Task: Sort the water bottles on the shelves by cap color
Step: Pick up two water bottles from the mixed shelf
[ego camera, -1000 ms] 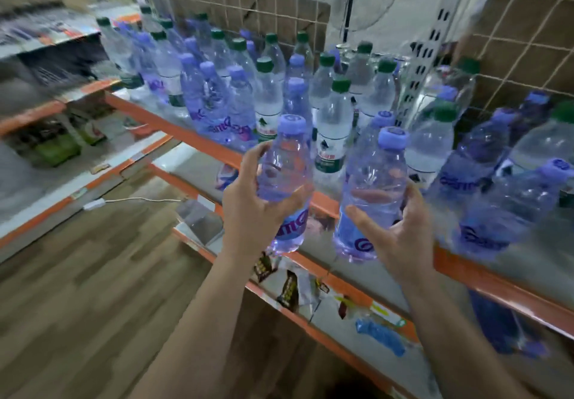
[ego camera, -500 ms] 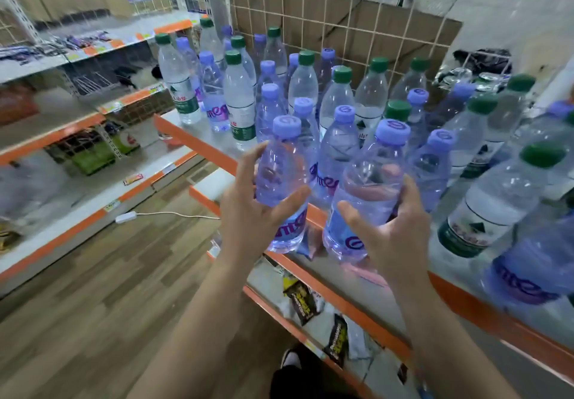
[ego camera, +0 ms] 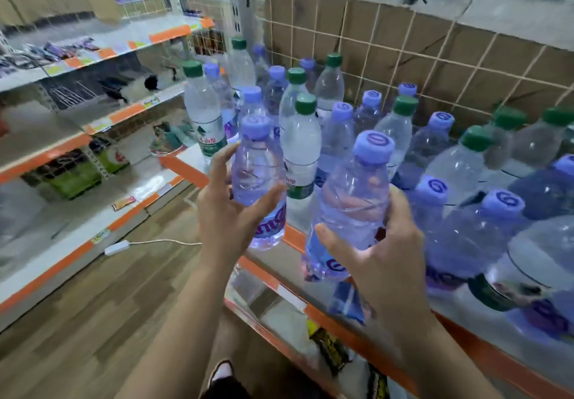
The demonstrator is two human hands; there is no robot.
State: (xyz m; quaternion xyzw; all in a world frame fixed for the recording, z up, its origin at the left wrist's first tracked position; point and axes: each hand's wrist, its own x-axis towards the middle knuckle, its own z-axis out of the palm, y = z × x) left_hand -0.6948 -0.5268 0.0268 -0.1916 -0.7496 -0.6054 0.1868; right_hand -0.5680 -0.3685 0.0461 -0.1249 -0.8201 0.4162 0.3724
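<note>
- Holding one purple-capped bottle each: left grip [ego camera: 230,215] wraps left bottle [ego camera: 257,175], right grip [ego camera: 385,262] wraps right bottle [ego camera: 354,206].
- Risk: setting either down could topple the crowded green-capped bottle [ego camera: 302,150] on the shelf [ego camera: 183,167].

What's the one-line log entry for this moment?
left hand: grips purple-cap bottle | right hand: grips second purple-cap bottle | shelf: green and purple caps mixed | sort: unfinished

Left forearm [ego camera: 183,321], right forearm [ego camera: 435,355] bare; left hand [ego camera: 228,215], right hand [ego camera: 383,262] bare — below, dark shoe [ego camera: 221,375], pale toe.
</note>
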